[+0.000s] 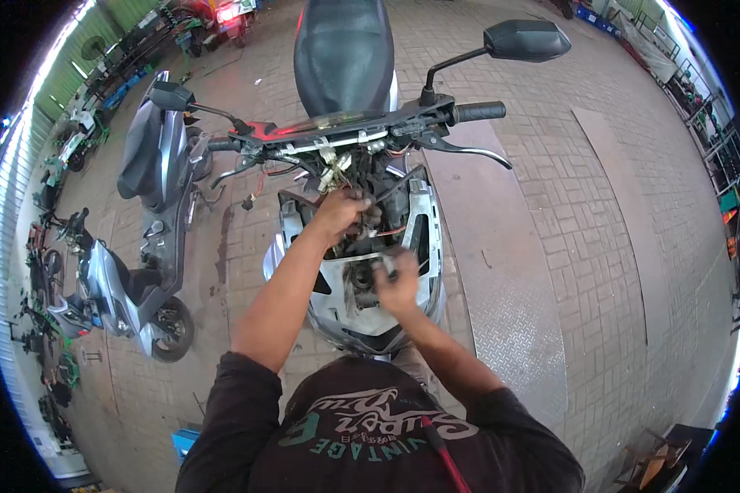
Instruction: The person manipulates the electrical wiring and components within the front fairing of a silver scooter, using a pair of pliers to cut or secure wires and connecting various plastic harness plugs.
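Observation:
A scooter stands in front of me with its front end opened up, showing the silver front panel [370, 319] and bare wiring [337, 171] below the handlebar [337, 141]. My left hand [345, 214] reaches into that cavity, its fingers curled closed around wires. Lower and to the right, my right hand [398, 283] is over the front panel's upper opening, smeared by motion. Something pale shows by its fingertips, too blurred to name. Between the hands a thin reddish wire [389, 233] runs across the dark cavity.
A brake lever [469, 150] and mirror [528, 41] jut out at the right. The black seat [344, 57] lies beyond the handlebar. A second scooter [152, 238] is parked at the left. Metal plates [501, 246] cover paving on the right. Racks [711, 131] line the far right wall.

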### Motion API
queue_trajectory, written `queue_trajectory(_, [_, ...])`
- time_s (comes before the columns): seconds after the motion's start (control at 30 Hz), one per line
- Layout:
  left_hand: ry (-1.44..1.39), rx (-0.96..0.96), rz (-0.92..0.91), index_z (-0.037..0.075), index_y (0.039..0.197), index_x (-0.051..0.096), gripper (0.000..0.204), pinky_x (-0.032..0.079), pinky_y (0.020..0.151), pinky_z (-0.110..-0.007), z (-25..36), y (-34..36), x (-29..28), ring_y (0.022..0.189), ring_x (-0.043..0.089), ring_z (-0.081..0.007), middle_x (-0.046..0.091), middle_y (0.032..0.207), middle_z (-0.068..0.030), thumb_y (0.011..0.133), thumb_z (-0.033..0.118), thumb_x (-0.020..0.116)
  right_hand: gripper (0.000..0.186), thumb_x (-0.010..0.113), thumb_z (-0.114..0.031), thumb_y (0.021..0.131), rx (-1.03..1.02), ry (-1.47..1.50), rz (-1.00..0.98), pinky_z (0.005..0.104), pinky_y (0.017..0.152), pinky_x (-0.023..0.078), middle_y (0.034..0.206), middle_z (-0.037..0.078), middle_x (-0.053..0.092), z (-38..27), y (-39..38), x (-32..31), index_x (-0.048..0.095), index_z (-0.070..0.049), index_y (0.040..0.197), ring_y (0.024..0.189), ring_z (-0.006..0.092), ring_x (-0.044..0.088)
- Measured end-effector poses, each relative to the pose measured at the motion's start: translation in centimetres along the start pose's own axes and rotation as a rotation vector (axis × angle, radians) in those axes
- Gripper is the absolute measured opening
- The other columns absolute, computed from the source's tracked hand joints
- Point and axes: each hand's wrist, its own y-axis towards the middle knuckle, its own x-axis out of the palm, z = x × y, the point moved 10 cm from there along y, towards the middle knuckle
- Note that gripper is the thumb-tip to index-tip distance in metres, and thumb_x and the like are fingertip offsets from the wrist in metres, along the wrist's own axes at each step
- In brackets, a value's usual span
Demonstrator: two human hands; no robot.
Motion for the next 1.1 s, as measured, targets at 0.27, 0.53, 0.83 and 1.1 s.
queue_trajectory(0.27, [-0.403, 0.127, -0.089, 0.003, 0.098, 0.052, 0.012, 0.050, 0.070, -0.034, 0.3, -2.2, 1.0, 0.086, 0.063, -0.0256, 0.062, 0.093, -0.0134, 0.087, 0.007, 0.050, 0.059, 0.068, -0.001, 0.072, 0.388, 0.815, -0.185, 0.0305, 0.087, 0.042, 0.109, 0.010, 0.049, -1.5, 4.4, -1.1, 0.037, 0.000, 0.122, 0.101, 0.0187, 0.048])
queue_trajectory(0.53, [0.871, 1.049, 0.460, 0.006, 0.122, 0.046, 0.053, 0.021, 0.105, -0.045, 6.4, -8.1, 3.7, 0.124, 0.037, -0.0286, 0.053, 0.119, -0.0123, 0.074, 0.019, 0.063, 0.034, 0.066, -0.001, 0.075, 0.585, 0.708, 0.005, 0.0251, 0.068, 0.046, 0.090, 0.009, 0.061, 2.3, 3.7, -4.1, 0.053, 0.004, 0.106, 0.077, 0.0127, 0.056])
queue_trajectory(0.83, [1.463, 1.028, -0.175, 0.008, 0.106, 0.058, 0.035, 0.031, 0.098, -0.041, 5.8, -4.7, 11.0, 0.100, 0.054, -0.0257, 0.058, 0.103, -0.0091, 0.078, 0.027, 0.062, 0.020, 0.063, 0.000, 0.077, 0.548, 0.780, -0.193, 0.0215, 0.054, 0.046, 0.074, 0.004, 0.059, 4.5, 8.1, -7.1, 0.057, 0.002, 0.096, 0.062, 0.0092, 0.055])
queue_trajectory(1.1, [1.630, 1.012, -0.203, 0.004, 0.103, 0.057, 0.033, 0.043, 0.088, -0.035, 5.3, -3.0, 12.0, 0.099, 0.054, -0.0247, 0.057, 0.101, -0.0100, 0.078, 0.025, 0.060, 0.019, 0.064, 0.001, 0.076, 0.583, 0.858, -0.670, 0.0263, 0.055, 0.048, 0.075, 0.006, 0.059, 7.4, 11.3, -5.1, 0.056, 0.003, 0.094, 0.063, 0.0140, 0.057])
